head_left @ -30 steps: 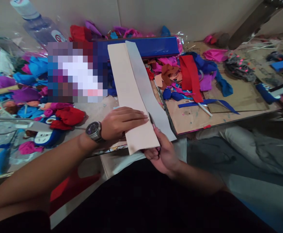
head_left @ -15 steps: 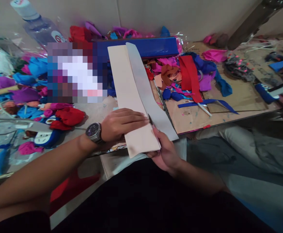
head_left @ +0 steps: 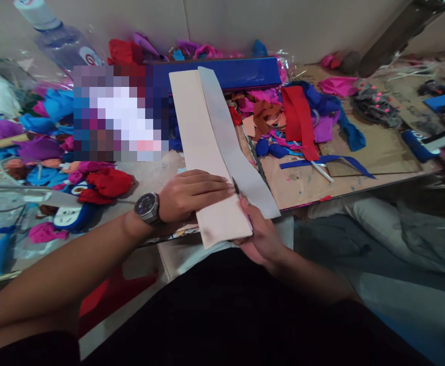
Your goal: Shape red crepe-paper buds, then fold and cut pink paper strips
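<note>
A long pale pink sheet (head_left: 199, 142) lies on the worktable, reaching from the blue box to the near edge. My left hand (head_left: 190, 195), with a watch on the wrist, presses flat on its near end. My right hand (head_left: 258, 236) grips scissors (head_left: 239, 190) whose blades sit in a cut along the sheet's right side. A grey strip (head_left: 230, 145) is parted from the sheet on the right and curls away. The scissor handles are hidden in my palm.
A long blue box (head_left: 241, 73) lies across the back. Scraps of red, blue, pink and purple material (head_left: 294, 119) cover the cardboard board (head_left: 359, 162) at right and the table at left. A plastic bottle (head_left: 60, 40) stands back left.
The grey strip has spread a little further to the right of the sheet. My right hand has shifted slightly along the cut. My left hand stays pressed in place.
</note>
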Demonstrator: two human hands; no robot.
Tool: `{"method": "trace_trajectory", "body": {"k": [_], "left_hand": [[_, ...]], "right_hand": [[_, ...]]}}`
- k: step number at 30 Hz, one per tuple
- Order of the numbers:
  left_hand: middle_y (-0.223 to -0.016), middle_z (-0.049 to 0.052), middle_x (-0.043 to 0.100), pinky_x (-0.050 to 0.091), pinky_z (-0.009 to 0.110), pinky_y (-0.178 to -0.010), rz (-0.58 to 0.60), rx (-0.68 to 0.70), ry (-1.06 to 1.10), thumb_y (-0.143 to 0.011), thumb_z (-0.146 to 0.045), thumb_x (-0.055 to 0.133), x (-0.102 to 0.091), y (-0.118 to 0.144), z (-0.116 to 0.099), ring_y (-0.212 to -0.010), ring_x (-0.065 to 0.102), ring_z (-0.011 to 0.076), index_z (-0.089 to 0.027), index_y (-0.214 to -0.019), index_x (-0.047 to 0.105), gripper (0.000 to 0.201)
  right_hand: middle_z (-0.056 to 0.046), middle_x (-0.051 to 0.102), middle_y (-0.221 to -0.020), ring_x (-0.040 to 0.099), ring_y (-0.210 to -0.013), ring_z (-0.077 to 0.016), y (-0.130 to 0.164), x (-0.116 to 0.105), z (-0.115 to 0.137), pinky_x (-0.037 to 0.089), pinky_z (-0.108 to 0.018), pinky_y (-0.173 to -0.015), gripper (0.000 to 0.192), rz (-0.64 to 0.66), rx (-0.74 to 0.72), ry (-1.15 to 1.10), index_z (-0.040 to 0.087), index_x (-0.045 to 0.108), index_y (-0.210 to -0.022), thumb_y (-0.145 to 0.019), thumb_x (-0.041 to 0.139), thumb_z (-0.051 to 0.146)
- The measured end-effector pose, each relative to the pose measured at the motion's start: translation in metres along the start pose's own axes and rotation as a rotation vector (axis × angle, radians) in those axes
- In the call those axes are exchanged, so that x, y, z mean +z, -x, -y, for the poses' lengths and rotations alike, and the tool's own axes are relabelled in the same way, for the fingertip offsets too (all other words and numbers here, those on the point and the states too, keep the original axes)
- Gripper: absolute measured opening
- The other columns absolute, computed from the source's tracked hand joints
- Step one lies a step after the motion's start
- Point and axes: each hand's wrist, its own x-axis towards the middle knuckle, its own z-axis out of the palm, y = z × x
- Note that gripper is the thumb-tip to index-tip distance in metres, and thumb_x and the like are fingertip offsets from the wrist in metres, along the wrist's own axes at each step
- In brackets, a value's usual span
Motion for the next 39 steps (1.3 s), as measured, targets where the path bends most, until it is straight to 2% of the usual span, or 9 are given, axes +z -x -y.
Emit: {"method": "trace_trajectory", "body": {"k": [7, 13, 18, 24, 30, 39], "left_hand": [[-0.130, 0.014, 0.079, 0.064, 0.044, -0.105, 0.002, -0.025, 0.009, -0.108, -0.037, 0.060, -0.0013, -0.0010, -0.0006, -0.127, 0.075, 0.0276, -0.021, -0.149, 0.064, 0.044], [-0.131, 0.013, 0.079, 0.064, 0.044, -0.105, 0.005, -0.011, -0.005, -0.108, -0.035, 0.058, -0.0009, -0.0008, -0.0006, -0.128, 0.074, 0.0273, -0.022, -0.152, 0.062, 0.046], [-0.132, 0.014, 0.078, 0.064, 0.044, -0.105, 0.008, 0.004, -0.013, -0.108, -0.033, 0.058, -0.0014, -0.0003, -0.0004, -0.128, 0.074, 0.0278, -0.018, -0.152, 0.061, 0.046], [-0.133, 0.015, 0.077, 0.063, 0.044, -0.105, 0.015, 0.008, -0.010, -0.110, -0.033, 0.054, -0.0020, 0.0000, -0.0004, -0.131, 0.073, 0.0278, -0.017, -0.153, 0.060, 0.046], [-0.135, 0.012, 0.077, 0.063, 0.043, -0.107, 0.010, -0.017, -0.020, -0.111, -0.034, 0.054, -0.0017, 0.0014, -0.0005, -0.131, 0.073, 0.0264, -0.023, -0.154, 0.060, 0.045], [-0.132, 0.015, 0.078, 0.063, 0.043, -0.105, 0.008, -0.005, -0.025, -0.109, -0.032, 0.056, -0.0018, -0.0013, -0.0007, -0.128, 0.074, 0.0274, -0.019, -0.151, 0.061, 0.045]], "right_hand": [[0.009, 0.035, -0.062, 0.028, -0.050, -0.0093, -0.0002, -0.0014, -0.0004, 0.020, -0.023, -0.042, 0.042, 0.019, -0.013, 0.019, 0.026, 0.052, -0.091, -0.084, 0.083, 0.054], [0.009, 0.035, -0.060, 0.029, -0.050, -0.0100, 0.0000, -0.0019, -0.0019, 0.023, -0.024, -0.042, 0.040, 0.021, -0.018, 0.022, 0.026, 0.052, -0.089, -0.085, 0.082, 0.052], [0.009, 0.033, -0.059, 0.026, -0.048, -0.0093, -0.0007, -0.0020, -0.0016, 0.020, -0.023, -0.041, 0.041, 0.045, -0.012, 0.012, 0.026, 0.049, -0.084, -0.087, 0.080, 0.052], [0.009, 0.034, -0.060, 0.026, -0.048, -0.0090, -0.0005, -0.0010, 0.0004, 0.019, -0.023, -0.040, 0.042, 0.048, -0.018, 0.005, 0.026, 0.051, -0.088, -0.086, 0.081, 0.055], [0.010, 0.030, -0.058, 0.023, -0.048, -0.0078, 0.0006, -0.0026, -0.0004, 0.018, -0.022, -0.041, 0.046, 0.036, 0.002, -0.003, 0.026, 0.047, -0.082, -0.086, 0.082, 0.055], [0.011, 0.033, -0.054, 0.023, -0.045, -0.0071, 0.0010, -0.0013, 0.0003, 0.019, -0.021, -0.040, 0.045, 0.033, -0.001, -0.020, 0.025, 0.048, -0.081, -0.085, 0.084, 0.052]]}}
